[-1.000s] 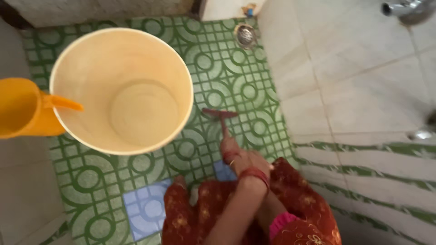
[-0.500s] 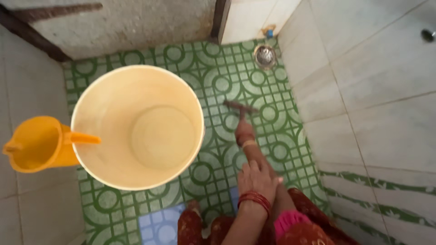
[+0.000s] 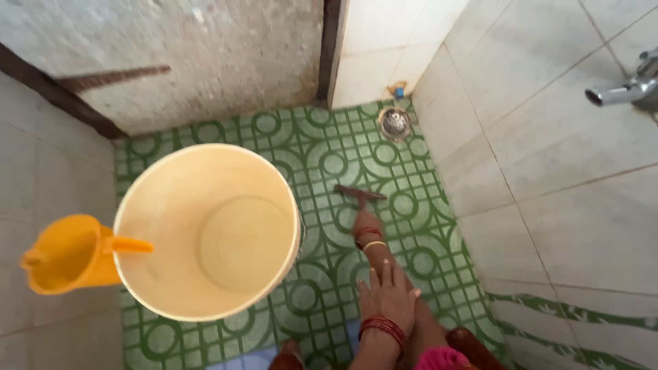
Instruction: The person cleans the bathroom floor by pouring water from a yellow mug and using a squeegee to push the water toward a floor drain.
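The right hand [image 3: 361,220] was stretched out ahead, closed on the handle of a dark brown brush [image 3: 359,194] - though the fingers were small in view, so the grip seemed rather than plainly showed as a full clasp. The left hand [image 3: 387,299] lay flat and open on the right forearm, fingers spread, red bangles at its wrist.

Over the past second the right arm had straightened and the brush had moved away from the body, further out along the green patterned floor [image 3: 322,157], while the left hand had settled onto the forearm. The brush head still lay down on the tiles, so the work on the floor was going on, not finished.

The brush sat just beyond the right hand's knuckles, its head crosswise to the arm, between the cream bucket [image 3: 157,240] on the left and the pale tiled wall [image 3: 548,226] on the right, with the round drain [image 3: 395,123] well ahead of it. An orange jug [image 3: 65,255] hung on the bucket's far rim - a metal tap [image 3: 620,91] stuck out of the wall.
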